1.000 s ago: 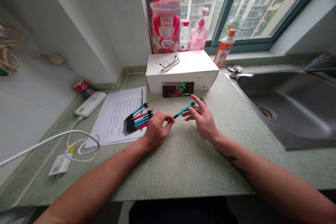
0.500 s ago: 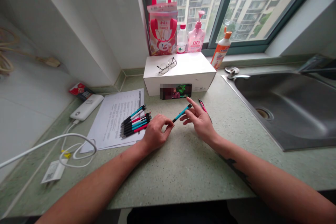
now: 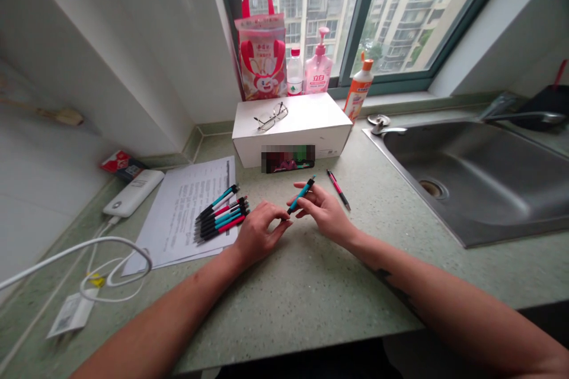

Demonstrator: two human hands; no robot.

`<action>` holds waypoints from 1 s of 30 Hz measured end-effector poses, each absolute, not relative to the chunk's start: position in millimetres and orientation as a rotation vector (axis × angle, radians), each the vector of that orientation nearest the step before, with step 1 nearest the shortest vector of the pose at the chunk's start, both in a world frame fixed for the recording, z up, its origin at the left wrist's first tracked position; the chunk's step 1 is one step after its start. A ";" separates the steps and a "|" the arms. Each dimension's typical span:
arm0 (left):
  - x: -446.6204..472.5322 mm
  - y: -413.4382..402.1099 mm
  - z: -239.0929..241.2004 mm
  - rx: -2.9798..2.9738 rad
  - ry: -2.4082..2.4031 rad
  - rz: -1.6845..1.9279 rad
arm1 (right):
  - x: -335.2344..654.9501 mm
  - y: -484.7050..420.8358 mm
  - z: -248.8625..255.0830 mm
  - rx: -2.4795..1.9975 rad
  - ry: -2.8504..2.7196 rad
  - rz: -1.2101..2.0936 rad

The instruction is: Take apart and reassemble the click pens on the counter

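Observation:
A teal pen [image 3: 301, 195] is held between both hands above the green countertop [image 3: 311, 284]. My left hand [image 3: 258, 235] pinches its dark lower tip with curled fingers. My right hand [image 3: 323, 213] grips the barrel with fingers closed round it. A pink pen [image 3: 338, 189] lies loose on the counter just right of my right hand. Left of my left hand, several teal and pink pens [image 3: 220, 219] lie side by side on printed sheets [image 3: 186, 207].
A white box [image 3: 291, 130] with glasses [image 3: 270, 116] on top stands behind the hands. Bottles and a red bag line the window sill. A steel sink [image 3: 471, 172] is at the right. A power bank [image 3: 133, 192] and white cable [image 3: 89, 249] lie at the left.
The view has shifted, so everything sits lower and further left. My right hand's fingers have closed more round the teal pen, and the hands have drawn closer together.

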State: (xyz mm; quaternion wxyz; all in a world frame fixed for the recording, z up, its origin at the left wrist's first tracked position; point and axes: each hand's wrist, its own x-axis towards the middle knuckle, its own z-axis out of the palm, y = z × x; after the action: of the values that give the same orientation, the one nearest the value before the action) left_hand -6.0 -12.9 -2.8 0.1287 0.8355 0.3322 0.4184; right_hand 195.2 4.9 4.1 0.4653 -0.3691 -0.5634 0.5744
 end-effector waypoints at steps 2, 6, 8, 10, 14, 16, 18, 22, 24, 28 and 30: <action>-6.8 -13.8 -3.0 2.439 0.973 1.187 | 202.9 11.5 6.6 -0.998 -1.437 1.243; -10.1 -13.5 -3.9 2.422 1.037 1.148 | 235.0 31.4 18.5 -1.507 -1.643 0.500; -11.6 -12.2 -4.2 2.402 1.074 1.147 | 251.4 39.7 23.3 -1.778 -1.767 0.252; -12.4 -11.0 -4.4 2.388 1.096 1.148 | 262.3 44.7 25.0 -2.022 -1.857 0.140; -12.4 -10.4 -4.8 2.390 1.095 1.142 | 267.1 46.6 22.6 -2.300 -1.965 0.125; -12.2 -10.7 -4.6 2.394 1.100 1.135 | 265.6 46.0 22.0 -2.336 -2.001 0.135; -12.3 -10.9 -3.9 2.394 1.112 1.130 | 263.8 45.2 22.8 -2.341 -2.014 0.127; -13.2 -10.3 -1.4 2.397 1.130 1.143 | 260.9 44.1 24.7 -2.322 -1.983 0.073; -13.7 -10.2 -0.7 2.403 1.130 1.153 | 259.9 43.7 24.4 -2.318 -1.994 0.069; -13.3 -12.2 -0.1 2.435 1.127 1.155 | 260.0 42.8 22.3 -2.307 -2.049 0.077; -12.3 -14.1 1.8 2.459 1.115 1.151 | 260.8 42.4 21.5 -2.304 -2.059 0.066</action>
State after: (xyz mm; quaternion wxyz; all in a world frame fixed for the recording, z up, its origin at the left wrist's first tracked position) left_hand -12.3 -14.1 1.8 0.1032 0.8333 0.3778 0.3902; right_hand 260.8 42.4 21.5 0.0254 -0.7452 -0.6661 0.0214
